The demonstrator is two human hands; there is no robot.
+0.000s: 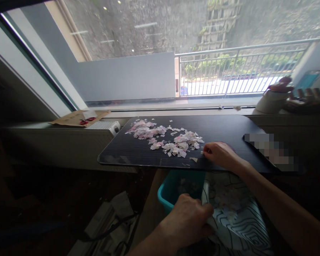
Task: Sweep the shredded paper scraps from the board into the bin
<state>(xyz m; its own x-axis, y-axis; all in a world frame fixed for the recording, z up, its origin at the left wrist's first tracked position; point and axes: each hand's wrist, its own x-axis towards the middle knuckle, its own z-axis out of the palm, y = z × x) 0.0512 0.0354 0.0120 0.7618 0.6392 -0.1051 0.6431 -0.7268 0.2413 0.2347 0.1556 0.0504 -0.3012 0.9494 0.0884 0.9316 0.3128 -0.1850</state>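
A heap of small pink and white paper scraps (168, 138) lies on a dark ribbed board (128, 153) by the window. My right hand (220, 155) rests on the board at the heap's right edge, fingers curled against the scraps. My left hand (187, 220) is below the board's front edge, closed on the rim of a white sheet with black line patterns (237, 220) that carries some scraps. A teal bin (170, 190) sits just under the board, beside that hand.
A cardboard envelope (78, 118) and a white power strip (106, 126) lie on the sill at left. A white pot (271, 101) stands at the right of the sill. Papers and cables (114, 227) lie on the floor at lower left.
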